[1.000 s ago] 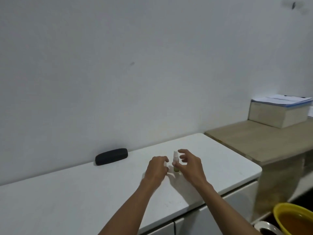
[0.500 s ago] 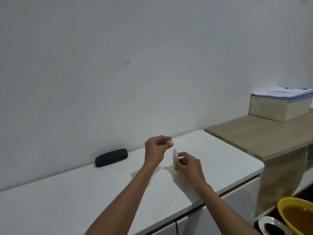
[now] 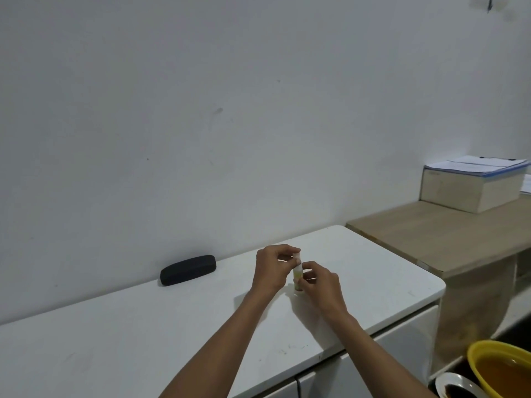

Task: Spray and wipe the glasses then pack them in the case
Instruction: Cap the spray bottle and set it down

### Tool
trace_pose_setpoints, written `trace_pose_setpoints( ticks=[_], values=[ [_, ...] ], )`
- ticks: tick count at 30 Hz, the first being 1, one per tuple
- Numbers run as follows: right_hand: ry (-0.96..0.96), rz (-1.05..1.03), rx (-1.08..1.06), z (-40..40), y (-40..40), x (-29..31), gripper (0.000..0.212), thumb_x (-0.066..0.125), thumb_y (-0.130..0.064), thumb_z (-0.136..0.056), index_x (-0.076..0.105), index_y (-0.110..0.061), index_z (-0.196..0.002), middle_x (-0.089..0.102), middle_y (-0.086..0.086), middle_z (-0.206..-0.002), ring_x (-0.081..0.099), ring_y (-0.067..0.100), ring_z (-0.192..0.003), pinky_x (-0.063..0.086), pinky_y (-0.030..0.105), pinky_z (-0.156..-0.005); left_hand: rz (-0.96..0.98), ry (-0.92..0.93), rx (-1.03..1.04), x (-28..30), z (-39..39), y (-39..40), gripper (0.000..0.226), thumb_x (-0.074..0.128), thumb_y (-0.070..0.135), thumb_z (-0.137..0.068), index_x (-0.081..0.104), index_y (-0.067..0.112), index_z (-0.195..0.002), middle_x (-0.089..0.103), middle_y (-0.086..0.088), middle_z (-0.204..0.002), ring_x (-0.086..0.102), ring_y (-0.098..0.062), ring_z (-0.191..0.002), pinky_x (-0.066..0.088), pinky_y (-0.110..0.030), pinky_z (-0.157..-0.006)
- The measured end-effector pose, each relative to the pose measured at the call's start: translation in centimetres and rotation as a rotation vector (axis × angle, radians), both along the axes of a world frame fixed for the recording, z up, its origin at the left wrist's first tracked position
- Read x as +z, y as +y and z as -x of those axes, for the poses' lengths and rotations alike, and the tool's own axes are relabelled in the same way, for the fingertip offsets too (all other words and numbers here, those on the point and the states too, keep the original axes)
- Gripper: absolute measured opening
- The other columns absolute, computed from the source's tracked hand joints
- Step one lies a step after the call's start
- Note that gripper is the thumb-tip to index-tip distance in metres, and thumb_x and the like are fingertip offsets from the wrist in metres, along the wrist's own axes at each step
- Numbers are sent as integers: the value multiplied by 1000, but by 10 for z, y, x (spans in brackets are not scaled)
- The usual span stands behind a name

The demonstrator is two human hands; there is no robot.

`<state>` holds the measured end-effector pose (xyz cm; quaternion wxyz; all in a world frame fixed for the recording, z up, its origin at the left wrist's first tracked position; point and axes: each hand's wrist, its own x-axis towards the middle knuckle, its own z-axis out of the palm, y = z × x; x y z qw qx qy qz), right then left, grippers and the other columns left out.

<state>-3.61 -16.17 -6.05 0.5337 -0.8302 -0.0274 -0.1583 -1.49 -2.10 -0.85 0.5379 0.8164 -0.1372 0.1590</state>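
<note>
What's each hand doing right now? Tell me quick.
Left hand: closed, pinching the cap atop the spray bottle.
Right hand: closed, its grip round the spray bottle's body.

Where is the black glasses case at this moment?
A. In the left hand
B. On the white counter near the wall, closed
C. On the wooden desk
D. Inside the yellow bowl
B: the black glasses case lies closed on the white counter by the wall, apart from both hands, which hold the small spray bottle.

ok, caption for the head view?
Both hands, left hand and right hand, hold a small spray bottle near a closed black case.
</note>
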Motion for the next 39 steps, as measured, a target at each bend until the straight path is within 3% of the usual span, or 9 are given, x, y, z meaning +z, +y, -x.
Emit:
trace_pose_setpoints(
  ticks=[5, 10, 13, 18, 21, 28, 31, 34, 39],
  values=[
    [15, -3, 3, -1, 0, -1, 14, 73, -14, -91, 74, -26, -99, 77, -9, -78, 73, -4, -68, 54, 22, -69, 42, 11, -44, -3, 1, 2, 25, 79, -1, -78, 80, 13, -98, 77, 4, -90, 72, -4, -79, 56, -21, -79],
    [29, 34, -3, -6, 0, 6, 10, 74, -19, -89, 73, -26, -96, 77, -9, -73, 73, -2, -67, 53, 22, -67, 26, 64, -7, -4, 5, 18, 59, 85, 17, -79, 64, 29, -132, 74, 1, -111, 69, -9, -104, 51, -20, -86],
    [46, 43, 4, -12, 8, 9, 14, 73, -16, -87, 73, -24, -98, 77, -9, -75, 74, 3, -73, 56, 26, -70, -192, 96, 142, -13, 8, 46, 62, 80, 37, -84, 57, 25, -141, 68, -4, -130, 60, -15, -124, 47, -29, -100],
    [52, 44, 67, -28, 43, 13, 16, 74, -16, -85, 72, -27, -96, 74, -16, -72, 70, -6, -68, 48, 20, -61, -598, 136, 353, -49, 18, 111, 72, 49, 59, -98, 41, 12, -152, 44, -6, -158, 29, -22, -151, 27, -36, -119],
    [53, 18, 99, -40, 71, 16, 16, 75, -15, -85, 72, -24, -97, 76, -13, -74, 69, -9, -63, 46, 18, -60, -699, 194, 433, -62, 18, 142, 79, 43, 64, -98, 40, 5, -150, 42, -10, -158, 25, -26, -154, 25, -38, -122],
    [55, -12, 127, -85, 126, 23, 15, 75, -16, -84, 71, -23, -96, 76, -10, -78, 68, -6, -67, 44, 15, -58, -914, 316, 498, -80, 5, 152, 103, 15, 81, -90, 17, 5, -160, 15, -15, -169, 9, -30, -157, 6, -53, -125],
    [73, -22, 128, -107, 145, 22, 18, 75, -12, -84, 69, -22, -98, 72, -10, -77, 68, -2, -68, 49, 18, -61, -926, 344, 491, -82, 0, 152, 104, 15, 82, -89, 14, 6, -161, 11, -15, -170, 5, -30, -158, 4, -54, -125],
    [106, -31, 134, -127, 162, 16, 22, 74, -9, -84, 72, -16, -104, 76, 1, -88, 73, 16, -79, 57, 30, -75, -920, 361, 486, -82, -1, 152, 105, 17, 82, -88, 12, 6, -161, 8, -14, -171, 3, -29, -158, 2, -54, -126],
    [92, 9, 120, -158, 188, 11, 29, 75, -10, -86, 73, -12, -115, 74, 4, -101, 67, 18, -81, 46, 23, -69, -917, 364, 496, -80, -1, 151, 103, 20, 80, -90, 12, 6, -161, 9, -14, -171, 3, -28, -158, 2, -53, -126]
  ],
)
